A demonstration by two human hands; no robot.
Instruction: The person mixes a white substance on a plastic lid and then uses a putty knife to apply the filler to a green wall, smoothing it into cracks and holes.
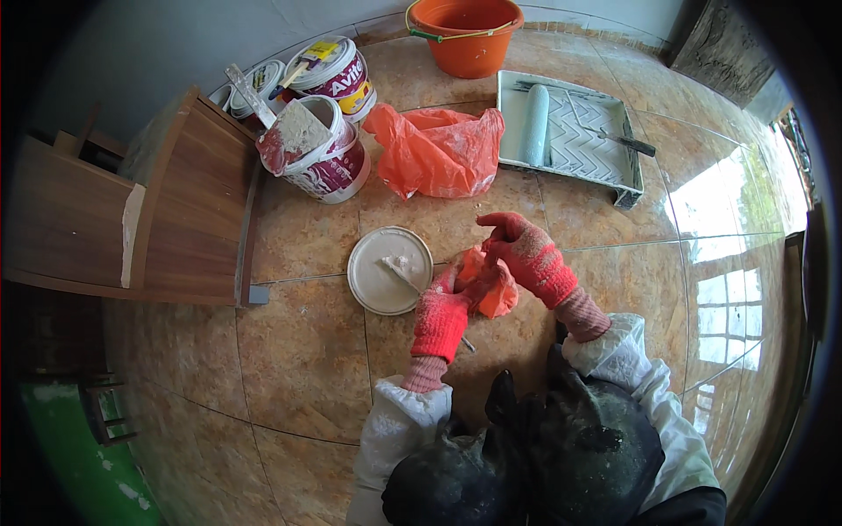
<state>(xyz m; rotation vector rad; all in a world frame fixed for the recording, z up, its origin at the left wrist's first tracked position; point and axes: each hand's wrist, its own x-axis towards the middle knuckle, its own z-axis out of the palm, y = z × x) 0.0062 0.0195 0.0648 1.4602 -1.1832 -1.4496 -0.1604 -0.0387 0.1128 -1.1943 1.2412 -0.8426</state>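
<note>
Both my hands wear red gloves dusted with white. My left hand [441, 317] closes its fingers on a small orange plastic bag [500, 294], low over the tiles. My right hand [531, 256] is at the bag's upper edge, thumb and some fingers bent against it and the index finger pointing left; the fingertips are partly hidden. Whatever the bag contains does not show. Just left of my left hand lies a round white lid [368, 285] with a small heap of white paste [402, 263] and a thin flat stick. A thin rod [468, 345] lies below the left glove.
A larger orange plastic bag [438, 153] stands ahead. Right of it is a paint tray [596, 149] with a roller [535, 123]. Paint buckets [329, 167] and a wide scraper [298, 136] are at the far left, beside brown wooden furniture [189, 202]. An orange bucket [465, 44] stands by the wall.
</note>
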